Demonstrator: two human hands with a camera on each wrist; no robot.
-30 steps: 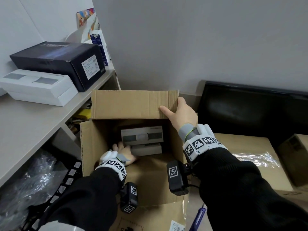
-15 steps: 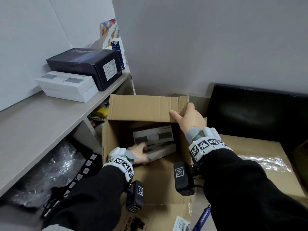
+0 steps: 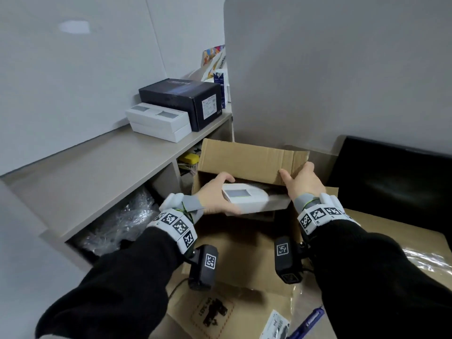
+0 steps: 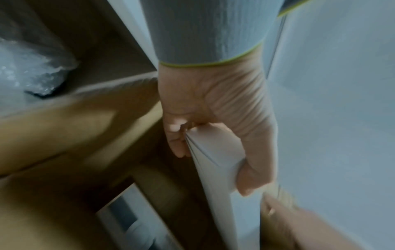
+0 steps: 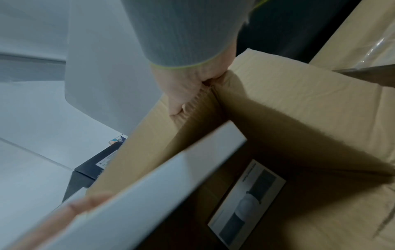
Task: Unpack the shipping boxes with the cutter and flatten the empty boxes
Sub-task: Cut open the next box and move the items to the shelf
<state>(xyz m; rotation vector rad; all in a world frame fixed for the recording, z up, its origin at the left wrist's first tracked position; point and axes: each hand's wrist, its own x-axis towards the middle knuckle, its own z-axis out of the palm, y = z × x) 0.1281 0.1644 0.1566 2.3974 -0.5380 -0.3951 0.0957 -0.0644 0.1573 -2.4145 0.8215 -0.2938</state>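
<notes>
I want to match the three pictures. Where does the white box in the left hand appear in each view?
Head: white box at centre, above the open carton.
Left wrist: lower centre, a pale slab gripped by the left hand.
Right wrist: a long white edge from lower left to centre.
Shared landmark: the carton, whose flap the right hand holds.

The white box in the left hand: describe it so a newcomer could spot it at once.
Find the open cardboard shipping box below the grey shelf. Just above its opening, the left hand grips a flat white box by its end. Unlike the matching white box still inside, it is lifted and has a grey window panel on top.
</notes>
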